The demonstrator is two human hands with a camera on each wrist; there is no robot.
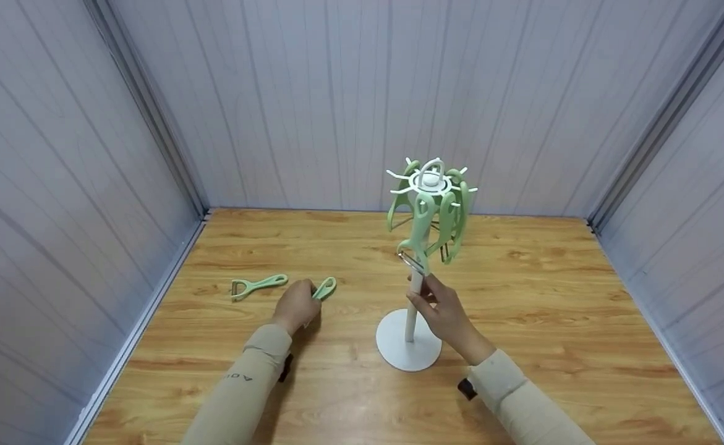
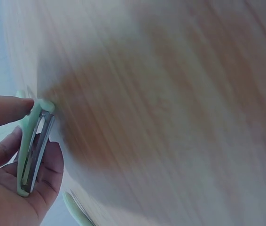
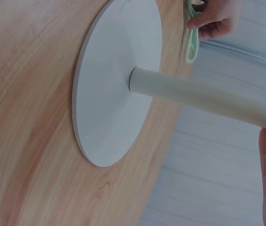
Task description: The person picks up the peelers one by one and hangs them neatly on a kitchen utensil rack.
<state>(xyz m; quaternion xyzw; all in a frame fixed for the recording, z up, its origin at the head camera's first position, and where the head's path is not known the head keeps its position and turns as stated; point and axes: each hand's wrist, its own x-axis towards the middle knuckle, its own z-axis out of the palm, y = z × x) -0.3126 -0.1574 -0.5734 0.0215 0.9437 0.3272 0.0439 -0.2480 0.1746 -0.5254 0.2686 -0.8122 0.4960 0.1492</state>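
Note:
My left hand (image 1: 298, 305) grips a light green peeler (image 1: 324, 288) whose looped handle end sticks out to the right. The left wrist view shows the thumb and fingers around the head of this peeler (image 2: 32, 146), its metal blade facing out. Another green peeler (image 1: 259, 285) lies on the wooden table to the left of that hand. With thumb and fingers, my right hand (image 1: 449, 314) holds the white pole of an upright stand (image 1: 411, 318). Several green peelers (image 1: 422, 222) hang by their handle loops from hooks on the stand's top.
The stand's round white base (image 1: 399, 353) rests on the wooden table (image 1: 522, 296). Pale panelled walls (image 1: 312, 105) rise along the table's back and both sides. Some of the stand's white hooks (image 1: 396, 175) bear no peeler.

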